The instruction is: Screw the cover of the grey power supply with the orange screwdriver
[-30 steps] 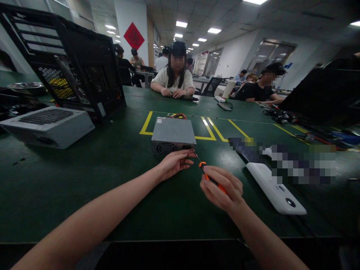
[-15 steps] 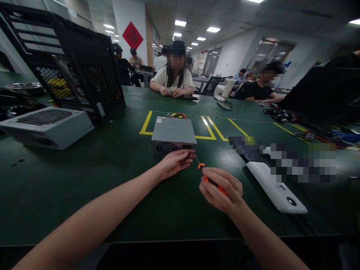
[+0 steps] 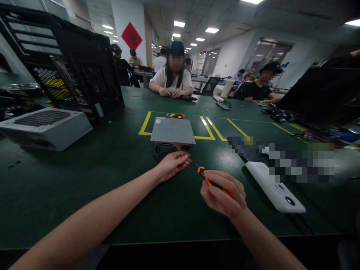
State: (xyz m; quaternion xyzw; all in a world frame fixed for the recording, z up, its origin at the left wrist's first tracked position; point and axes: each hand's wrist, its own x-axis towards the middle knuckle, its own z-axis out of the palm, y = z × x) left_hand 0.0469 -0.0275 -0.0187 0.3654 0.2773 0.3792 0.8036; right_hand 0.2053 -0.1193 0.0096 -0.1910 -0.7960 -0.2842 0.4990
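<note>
Left hand (image 3: 173, 165): has drawn back slightly from the grey box's front since the earlier frame, now near the centre, just below that box; thumb and fingers brought narrowly together, though whether they pinch anything cannot be told.
Right hand (image 3: 225, 193): lower and right of centre, fingers wrapped around the screwdriver's handle; it too has dropped a little.
Screwdriver (image 3: 201, 170): orange and black, slanting up and left, its thin shaft reaching to the left fingertips; whether its tip touches them is too small to see.
Grey power supply (image 3: 173, 129): centre of the frame, flat on the table, fan grille and socket facing the hands.
Coloured wires (image 3: 178, 116): bunched behind that box's far edge.
Yellow tape (image 3: 145, 122): marked on the green table (image 3: 157, 217), running around and right of the box.
Second power supply (image 3: 67, 131): left edge, vent upward.
Black computer case (image 3: 84, 56): upper left, standing tilted.
White device (image 3: 274, 187): right side, lying lengthwise.
Seated person (image 3: 176, 80): upper centre, both hands on the table.
</note>
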